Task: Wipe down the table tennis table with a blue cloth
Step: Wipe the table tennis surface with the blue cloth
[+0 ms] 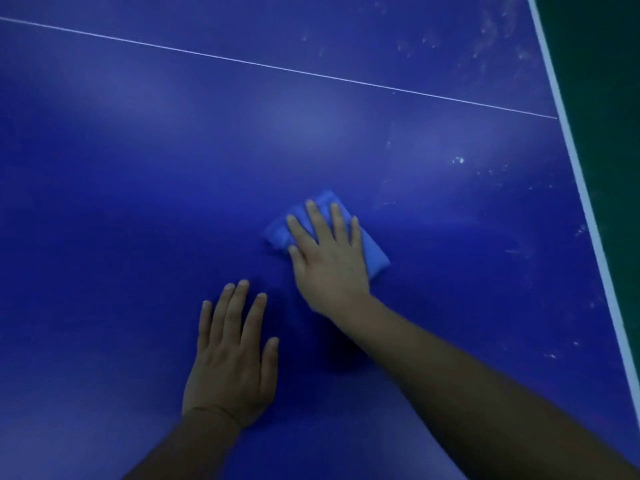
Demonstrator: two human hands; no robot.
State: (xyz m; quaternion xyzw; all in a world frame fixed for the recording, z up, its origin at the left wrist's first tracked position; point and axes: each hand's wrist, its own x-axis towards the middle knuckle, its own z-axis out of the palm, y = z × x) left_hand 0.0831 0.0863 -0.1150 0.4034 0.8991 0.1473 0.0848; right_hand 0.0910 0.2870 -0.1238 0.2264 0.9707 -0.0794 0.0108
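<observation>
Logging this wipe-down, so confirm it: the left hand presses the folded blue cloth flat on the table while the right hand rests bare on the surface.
Hands are swapped. In the head view, the right hand presses the folded blue cloth flat on the table, while the left hand rests bare on the surface.

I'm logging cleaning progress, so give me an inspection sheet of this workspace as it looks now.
Surface: blue table with a thin white line and white edge stripe; pale smudges toward the right edge.
Job's things: folded blue cloth flat on the table.
Clutter: nothing seen.
Hands: right hand presses on the cloth with straight fingers; left hand rests flat on the table.
Cables: nothing seen.
Surroundings: dark green floor beyond the edge.
</observation>
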